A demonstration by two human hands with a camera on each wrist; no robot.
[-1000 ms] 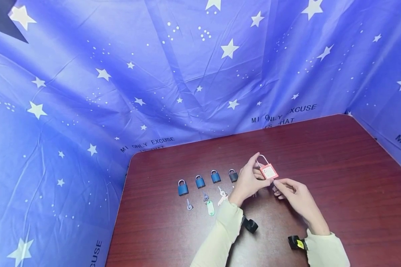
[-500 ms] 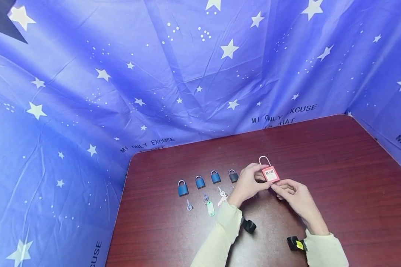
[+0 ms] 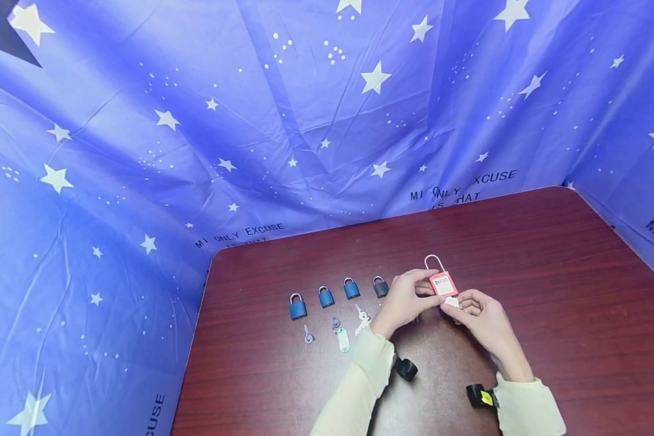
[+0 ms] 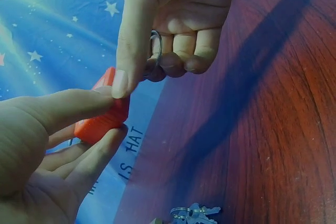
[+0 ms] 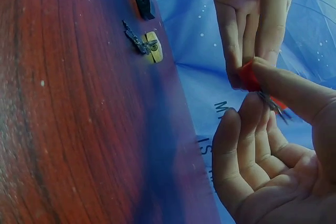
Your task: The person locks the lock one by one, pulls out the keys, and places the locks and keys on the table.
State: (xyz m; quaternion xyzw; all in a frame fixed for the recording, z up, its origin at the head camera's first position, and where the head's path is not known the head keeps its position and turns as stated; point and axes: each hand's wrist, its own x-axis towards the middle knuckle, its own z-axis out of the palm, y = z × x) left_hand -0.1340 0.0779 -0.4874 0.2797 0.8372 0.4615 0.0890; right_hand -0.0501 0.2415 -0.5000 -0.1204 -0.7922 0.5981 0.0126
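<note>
In the head view my left hand [image 3: 406,300] pinches the body of a red padlock [image 3: 444,284] between thumb and fingers, held above the table. Its long pale shackle stands up at the far end, and a white label faces the camera. My right hand [image 3: 482,318] is at the padlock's bottom, pinching keys [image 5: 274,104] between thumb and index finger. A metal key ring [image 4: 159,51] hangs by the right fingers in the left wrist view. The key tip at the keyhole is hidden by the fingers.
On the dark red table [image 3: 523,254], three blue padlocks [image 3: 298,307] and a black padlock [image 3: 381,287] stand in a row. Before them lie a key [image 3: 308,335], keys with a green tag [image 3: 343,340] and more keys [image 3: 363,313]. A brass-coloured padlock [image 5: 152,47] shows in the right wrist view. A starry blue cloth [image 3: 327,121] hangs behind.
My left index finger has come down from the shackle to the padlock's body. The padlock has turned, its label looks different, and a bright piece now shows beneath it at my right fingertips.
</note>
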